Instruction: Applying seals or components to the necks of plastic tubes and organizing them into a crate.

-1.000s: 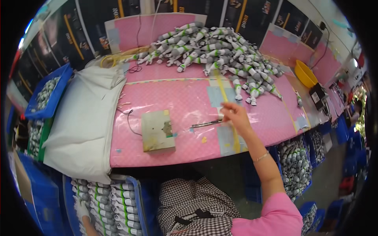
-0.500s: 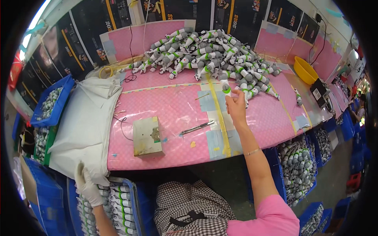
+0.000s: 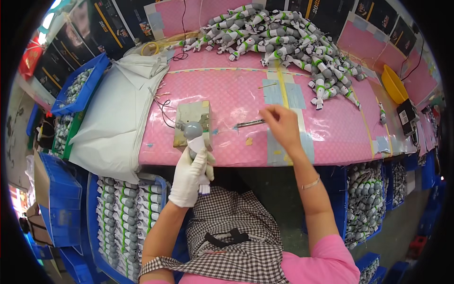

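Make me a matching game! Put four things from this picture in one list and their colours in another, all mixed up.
Things:
1. glove on the left hand
2. table top
3. bowl
4. bin of toys

Colours:
a. blue
b. white
c. yellow
d. pink

Pairs: 1-b, 2-d, 3-c, 4-a
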Available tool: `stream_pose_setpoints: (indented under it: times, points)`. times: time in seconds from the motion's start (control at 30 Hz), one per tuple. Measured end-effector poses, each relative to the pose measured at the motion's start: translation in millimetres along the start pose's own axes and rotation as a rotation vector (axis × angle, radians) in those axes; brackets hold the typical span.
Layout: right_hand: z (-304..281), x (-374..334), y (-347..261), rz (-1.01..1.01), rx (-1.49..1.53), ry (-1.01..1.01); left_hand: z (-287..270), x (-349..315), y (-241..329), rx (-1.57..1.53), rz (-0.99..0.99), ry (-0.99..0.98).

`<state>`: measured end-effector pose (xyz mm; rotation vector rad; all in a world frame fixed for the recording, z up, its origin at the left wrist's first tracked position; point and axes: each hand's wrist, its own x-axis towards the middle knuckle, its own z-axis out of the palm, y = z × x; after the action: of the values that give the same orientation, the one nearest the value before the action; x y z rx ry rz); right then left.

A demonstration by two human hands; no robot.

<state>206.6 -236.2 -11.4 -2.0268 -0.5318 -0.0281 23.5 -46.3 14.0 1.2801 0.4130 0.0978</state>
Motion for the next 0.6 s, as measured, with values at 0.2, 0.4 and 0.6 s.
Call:
stream_pose_setpoints:
  times: [0.2, 0.4, 0.6]
  points:
    - [2.4, 100.8, 58.8, -0.220, -0.600, 0.122, 19.3, -27.3, 0.9, 0.084, -0.122, -0.094]
    - [11.8, 95.4, 56.2, -0.190, -0.634, 0.110, 35.3, -18.3, -20.4, 0.113, -0.192, -0.101]
    - [27.0, -56.5, 1.1, -0.004, 0.436, -0.031, 24.5, -7.7, -51.1, 0.028, -0.369, -0.071]
